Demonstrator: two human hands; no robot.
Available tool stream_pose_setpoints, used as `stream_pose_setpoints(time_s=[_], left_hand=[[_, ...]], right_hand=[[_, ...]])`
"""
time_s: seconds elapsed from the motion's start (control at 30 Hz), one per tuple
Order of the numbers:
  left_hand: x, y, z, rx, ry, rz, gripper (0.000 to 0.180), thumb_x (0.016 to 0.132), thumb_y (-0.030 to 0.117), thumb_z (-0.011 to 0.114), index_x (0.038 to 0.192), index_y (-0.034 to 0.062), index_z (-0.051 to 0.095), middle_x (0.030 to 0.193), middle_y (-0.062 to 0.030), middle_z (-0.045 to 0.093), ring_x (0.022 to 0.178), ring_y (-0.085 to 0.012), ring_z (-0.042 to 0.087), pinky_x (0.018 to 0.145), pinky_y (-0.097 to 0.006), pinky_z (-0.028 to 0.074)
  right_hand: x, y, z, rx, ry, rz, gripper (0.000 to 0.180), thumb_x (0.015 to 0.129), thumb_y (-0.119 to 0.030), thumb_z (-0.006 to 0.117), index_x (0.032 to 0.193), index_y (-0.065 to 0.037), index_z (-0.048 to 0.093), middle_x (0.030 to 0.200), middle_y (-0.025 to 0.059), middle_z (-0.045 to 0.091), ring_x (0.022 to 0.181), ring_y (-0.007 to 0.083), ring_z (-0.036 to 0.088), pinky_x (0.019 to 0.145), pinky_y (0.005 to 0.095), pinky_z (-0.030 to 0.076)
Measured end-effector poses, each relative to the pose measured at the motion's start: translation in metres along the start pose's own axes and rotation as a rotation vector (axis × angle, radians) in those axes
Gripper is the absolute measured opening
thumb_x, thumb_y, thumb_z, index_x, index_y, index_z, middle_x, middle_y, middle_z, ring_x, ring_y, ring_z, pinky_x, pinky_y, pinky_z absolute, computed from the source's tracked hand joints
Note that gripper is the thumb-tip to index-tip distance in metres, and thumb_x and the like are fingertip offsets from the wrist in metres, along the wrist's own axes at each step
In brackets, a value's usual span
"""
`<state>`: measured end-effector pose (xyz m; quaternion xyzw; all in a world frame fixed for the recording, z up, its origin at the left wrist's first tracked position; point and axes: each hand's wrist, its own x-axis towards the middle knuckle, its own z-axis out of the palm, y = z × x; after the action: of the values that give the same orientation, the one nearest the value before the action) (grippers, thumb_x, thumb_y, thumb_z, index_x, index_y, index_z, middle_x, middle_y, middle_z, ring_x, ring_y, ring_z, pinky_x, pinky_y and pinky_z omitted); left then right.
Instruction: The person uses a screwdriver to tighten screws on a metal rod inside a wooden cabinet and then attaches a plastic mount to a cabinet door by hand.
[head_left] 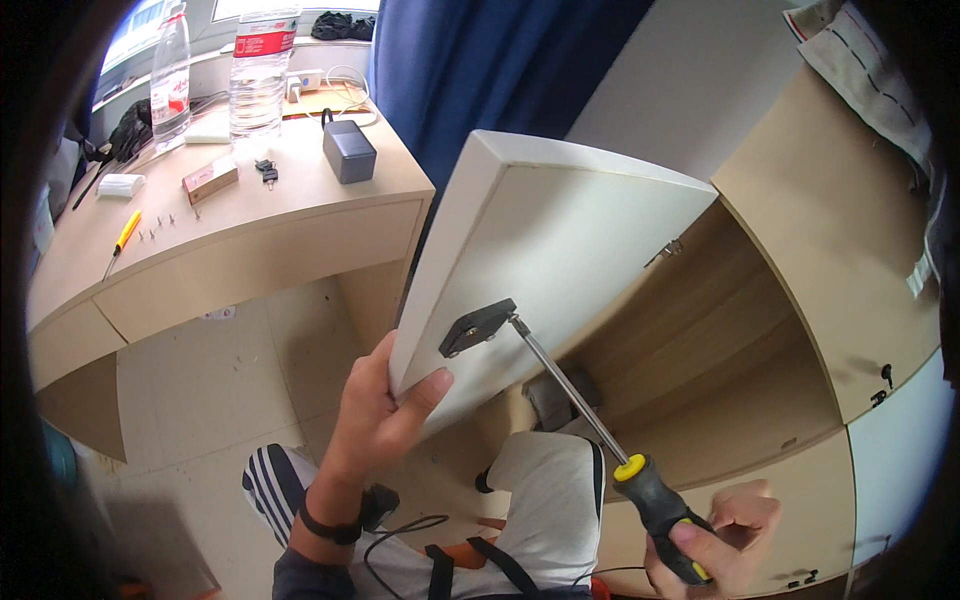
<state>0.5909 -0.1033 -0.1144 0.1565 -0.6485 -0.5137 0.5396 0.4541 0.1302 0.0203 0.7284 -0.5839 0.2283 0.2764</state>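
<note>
My left hand (383, 418) is closed on the lower left edge of a white cabinet door (570, 235), thumb on its inner face. The door stands swung out from the cabinet, tilted in view. A black lock (478, 327) sits on that face, just above my left thumb. My right hand (735, 535) is wrapped round the black and yellow handle of a screwdriver (568, 385). Its long metal shaft points up and left, the tip at the lock's right corner. Whether the tip sits in a screw head is too small to tell.
A metal hinge (665, 252) shows at the door's far side, beside the open wooden cabinet (720, 350). On the desk (250, 220) at left are water bottles (262, 90), a small box (210, 181), keys (267, 172), a grey block (349, 152), loose screws and a yellow-handled screwdriver (127, 232).
</note>
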Motion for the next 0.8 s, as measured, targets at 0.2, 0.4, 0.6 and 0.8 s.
stream_pose_setpoints(time_s=[0.2, 0.4, 0.6, 0.8], left_hand=[[-0.003, 0.003, -0.003, 0.003, -0.02, -0.027, 0.028, 0.086, 0.015, 0.061, 0.106, -0.0025, 0.055, 0.07, -0.0049, 0.056, 0.063, -0.0111, 0.049, 0.058, -0.025, 0.041], [-0.001, 0.005, -0.003, -0.055, -0.028, -0.054, 0.027, 0.086, 0.015, 0.062, 0.106, -0.003, 0.055, 0.07, -0.0044, 0.056, 0.063, -0.0105, 0.049, 0.057, -0.025, 0.04], [-0.001, 0.0, -0.003, -0.022, -0.01, -0.009, 0.027, 0.087, 0.015, 0.062, 0.105, -0.0032, 0.055, 0.07, -0.0044, 0.055, 0.062, -0.0108, 0.049, 0.057, -0.025, 0.04], [0.0, -0.001, -0.002, -0.024, -0.023, 0.011, 0.027, 0.087, 0.016, 0.061, 0.105, -0.003, 0.055, 0.07, -0.0047, 0.055, 0.062, -0.0114, 0.049, 0.057, -0.025, 0.04]], right_hand=[[0.002, -0.019, 0.0, 0.22, 0.074, 0.319, 0.064, 0.076, -0.058, 0.06, 0.094, 0.003, 0.065, 0.081, 0.0181, 0.064, 0.067, 0.0312, 0.063, 0.061, 0.0372, 0.051], [0.002, 0.0, -0.005, -0.094, 0.008, -0.027, 0.062, 0.078, -0.048, 0.065, 0.11, 0.004, 0.057, 0.075, 0.014, 0.059, 0.061, 0.0281, 0.055, 0.056, 0.0342, 0.045], [-0.004, -0.008, 0.0, -0.014, 0.081, 0.226, 0.058, 0.082, -0.053, 0.059, 0.101, 0.002, 0.058, 0.084, 0.0158, 0.059, 0.062, 0.0263, 0.058, 0.057, 0.0335, 0.046], [-0.004, -0.002, 0.012, 0.054, 0.234, 0.007, 0.052, 0.077, -0.044, 0.071, 0.104, -0.003, 0.051, 0.08, 0.0124, 0.054, 0.06, 0.0203, 0.049, 0.052, 0.0323, 0.038]])
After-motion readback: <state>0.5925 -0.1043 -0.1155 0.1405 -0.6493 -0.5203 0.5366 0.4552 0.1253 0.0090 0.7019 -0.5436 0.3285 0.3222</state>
